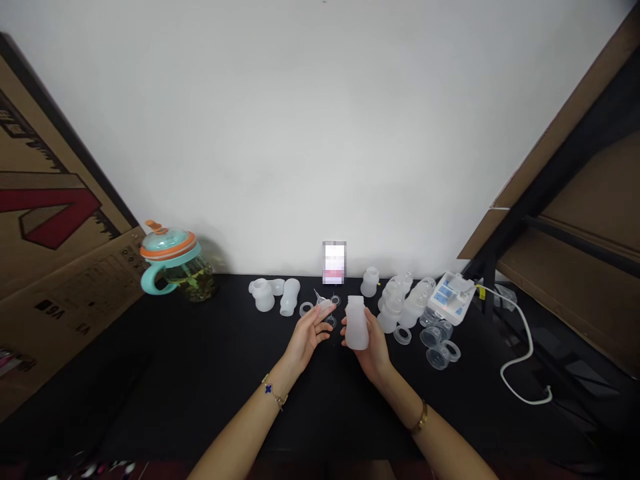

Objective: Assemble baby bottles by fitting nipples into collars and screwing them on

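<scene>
My right hand (374, 350) is wrapped round a frosted baby bottle (357, 327), held upright with its bare threaded neck at the top. To its left, my left hand (304, 339) pinches a small whitish bottle part (326, 309) between thumb and fingers; its exact kind is hard to make out. Just beyond the left fingertips lie a collar ring (306, 309) and some small clear pieces, partly hidden. Baby bottles fitted with teats (391, 312) stand close together to the right of my right hand. A loose collar ring (402, 335) lies in front of them.
Frosted bottles (263, 295) rest at the back left, and another (370, 283) stands near the wall. A phone (334, 262) leans there. Clear caps (437, 357) lie at right, beside a white box (451, 298) with a cable (520, 320). A teapot (173, 267) stands left.
</scene>
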`<state>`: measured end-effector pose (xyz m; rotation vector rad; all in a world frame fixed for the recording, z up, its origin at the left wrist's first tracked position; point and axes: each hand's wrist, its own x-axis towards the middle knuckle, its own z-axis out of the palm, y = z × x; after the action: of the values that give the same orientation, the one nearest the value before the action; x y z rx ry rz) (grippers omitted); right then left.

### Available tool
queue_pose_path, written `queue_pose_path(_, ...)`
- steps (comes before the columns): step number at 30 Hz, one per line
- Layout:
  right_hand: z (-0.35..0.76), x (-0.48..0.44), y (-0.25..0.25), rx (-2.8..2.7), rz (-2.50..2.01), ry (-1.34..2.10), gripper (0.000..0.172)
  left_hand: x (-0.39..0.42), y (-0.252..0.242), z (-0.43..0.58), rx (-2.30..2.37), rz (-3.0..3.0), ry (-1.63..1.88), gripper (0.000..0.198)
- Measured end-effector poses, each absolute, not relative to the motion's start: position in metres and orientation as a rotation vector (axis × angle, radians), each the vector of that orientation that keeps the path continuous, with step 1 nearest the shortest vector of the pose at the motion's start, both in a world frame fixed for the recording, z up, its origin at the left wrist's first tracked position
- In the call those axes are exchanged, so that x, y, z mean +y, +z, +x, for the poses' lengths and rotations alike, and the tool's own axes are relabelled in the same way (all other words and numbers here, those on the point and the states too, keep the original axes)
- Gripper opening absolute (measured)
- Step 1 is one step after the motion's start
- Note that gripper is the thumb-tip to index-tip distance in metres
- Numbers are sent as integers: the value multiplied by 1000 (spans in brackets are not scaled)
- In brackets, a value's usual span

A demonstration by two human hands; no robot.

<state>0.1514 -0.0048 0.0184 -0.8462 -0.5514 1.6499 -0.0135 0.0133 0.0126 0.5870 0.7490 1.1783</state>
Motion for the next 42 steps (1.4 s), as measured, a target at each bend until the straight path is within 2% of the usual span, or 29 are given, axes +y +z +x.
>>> queue_pose_path(9, 151, -4, 13, -546, -877, 1617, 37, 12, 11, -11, 765, 592, 1180, 47)
queue_pose_path(17, 152, -4, 8, -586, -863, 1624, 37, 14, 8, -11, 759, 592, 1209, 52)
queue_pose_path(25, 152, -4, 13, -553, -854, 1671, 41, 15, 12, -13, 735, 508, 1192, 33)
queue_pose_path(42, 147, -8, 9, -655, -931, 1728, 42, 15, 13, -14, 742, 552, 1276, 37)
